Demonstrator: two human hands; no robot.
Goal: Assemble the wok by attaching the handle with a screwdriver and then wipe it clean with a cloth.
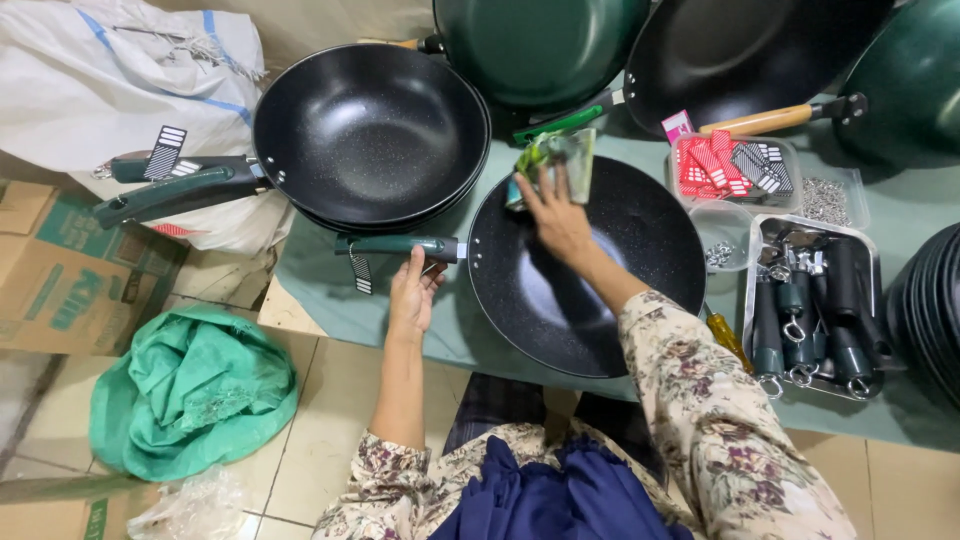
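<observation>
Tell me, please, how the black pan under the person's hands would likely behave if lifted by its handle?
The pan looks wide and deep, so it is probably heavy and would dip away from the green handle the left hand holds. Its rounded body may rock on the table. The speckled coating looks smooth, probably slippery under the right hand.

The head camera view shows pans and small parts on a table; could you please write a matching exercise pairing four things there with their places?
Things:
1. left hand
2. right hand
3. green cloth
4. metal tray

Places:
A. on the floor, left of the table
B. at the dark green handle of the near pan
C. on the table, right of the near pan, holding dark handle parts
D. over the near pan's far rim, holding a clear packet

Pairs: 1-B, 2-D, 3-A, 4-C
</observation>
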